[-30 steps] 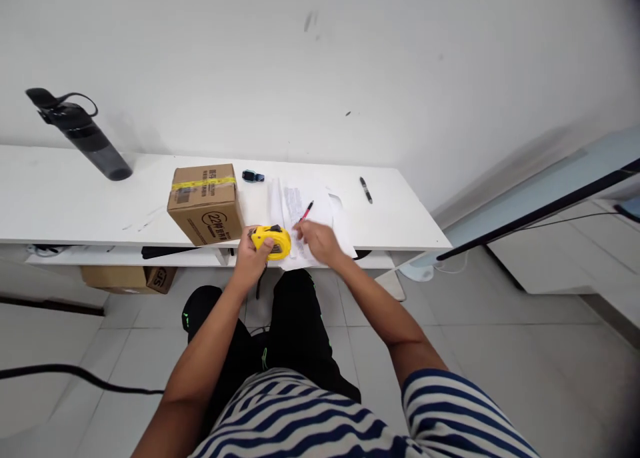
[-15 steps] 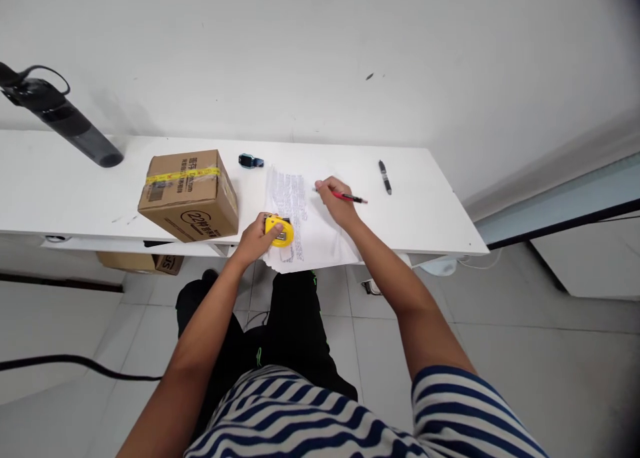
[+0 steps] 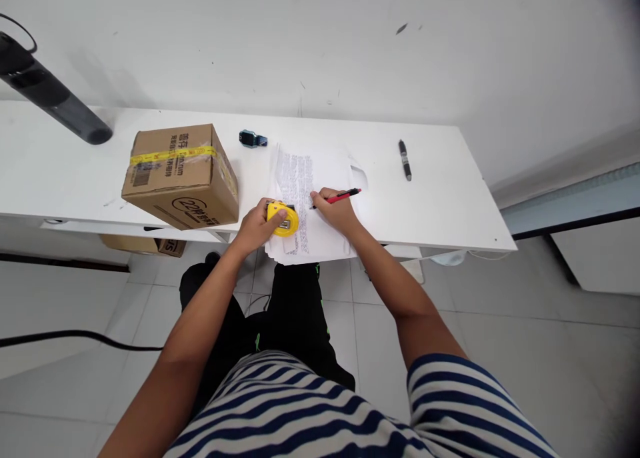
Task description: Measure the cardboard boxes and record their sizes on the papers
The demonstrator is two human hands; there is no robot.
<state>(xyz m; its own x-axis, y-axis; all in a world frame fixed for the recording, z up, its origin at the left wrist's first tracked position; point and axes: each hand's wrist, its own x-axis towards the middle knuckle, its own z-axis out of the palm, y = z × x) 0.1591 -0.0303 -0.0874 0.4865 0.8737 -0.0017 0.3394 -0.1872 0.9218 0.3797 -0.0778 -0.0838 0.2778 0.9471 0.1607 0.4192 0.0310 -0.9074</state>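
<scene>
My left hand (image 3: 257, 228) is closed around a yellow tape measure (image 3: 283, 219) over the left part of a stack of paper (image 3: 330, 171). Dense handwriting covers the left half of the top sheet. In my right hand (image 3: 336, 211) is a red pen (image 3: 346, 197), its tip at the paper beside the written lines. Left of the paper stands a cardboard box (image 3: 173, 175) sealed with yellow tape. A dark watch (image 3: 253, 139) lies behind, between the box and the paper.
A black and grey pen (image 3: 405, 161) lies at the right on the white table (image 3: 440, 198). A dark bottle (image 3: 55, 91) stands at the far left. Another cardboard box (image 3: 145, 245) is below the tabletop. The wall runs along the back edge.
The view has shifted slightly. My right hand has moved toward the front edge and a little left over the paper, the red pen still in it. My left hand keeps the tape measure.
</scene>
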